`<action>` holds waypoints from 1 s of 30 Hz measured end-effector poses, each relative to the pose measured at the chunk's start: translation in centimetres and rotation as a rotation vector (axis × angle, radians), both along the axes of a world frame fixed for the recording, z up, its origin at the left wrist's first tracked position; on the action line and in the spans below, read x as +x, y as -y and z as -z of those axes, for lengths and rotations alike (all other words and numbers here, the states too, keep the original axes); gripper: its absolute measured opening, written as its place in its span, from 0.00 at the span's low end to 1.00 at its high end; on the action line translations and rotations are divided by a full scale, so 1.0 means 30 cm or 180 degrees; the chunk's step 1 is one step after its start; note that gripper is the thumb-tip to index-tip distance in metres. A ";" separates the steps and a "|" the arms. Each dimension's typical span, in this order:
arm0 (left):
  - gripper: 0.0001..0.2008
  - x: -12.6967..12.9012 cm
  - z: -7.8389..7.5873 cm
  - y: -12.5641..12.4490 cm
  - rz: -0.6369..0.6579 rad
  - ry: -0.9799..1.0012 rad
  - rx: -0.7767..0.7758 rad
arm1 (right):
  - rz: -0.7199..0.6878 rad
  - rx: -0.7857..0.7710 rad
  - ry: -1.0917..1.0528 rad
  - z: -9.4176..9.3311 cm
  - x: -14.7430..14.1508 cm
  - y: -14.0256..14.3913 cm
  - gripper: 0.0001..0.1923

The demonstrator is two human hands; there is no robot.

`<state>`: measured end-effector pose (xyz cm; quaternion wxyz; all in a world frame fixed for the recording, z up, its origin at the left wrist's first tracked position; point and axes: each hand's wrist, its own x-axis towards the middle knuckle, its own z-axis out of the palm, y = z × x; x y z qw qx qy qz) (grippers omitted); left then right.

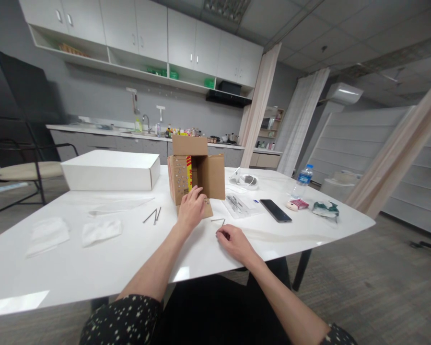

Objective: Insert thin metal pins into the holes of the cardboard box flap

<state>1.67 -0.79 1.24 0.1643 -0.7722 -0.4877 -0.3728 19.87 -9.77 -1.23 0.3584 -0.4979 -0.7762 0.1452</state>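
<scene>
A small brown cardboard box (197, 172) lies on its side on the white table (93, 258), its flaps open towards me. My left hand (192, 208) rests on the box's lower flap, fingers curled over its edge. My right hand (233, 242) lies on the table just right of it, fingertips pinched on a thin metal nail (218, 221). Three more nails (153, 215) lie loose on the table to the left of the box.
A flat white box (110, 170) sits at the back left. Two folded white cloths (75, 232) lie at the left. Right of the cardboard box are a clear packet (237, 203), a black phone (275, 210), a water bottle (303, 178) and small packets (325, 209).
</scene>
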 end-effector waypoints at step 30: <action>0.14 -0.035 -0.011 0.012 -0.0335 -0.0348 -0.1310 | 0.0023 0.0022 0.0037 0.011 0.005 -0.007 0.09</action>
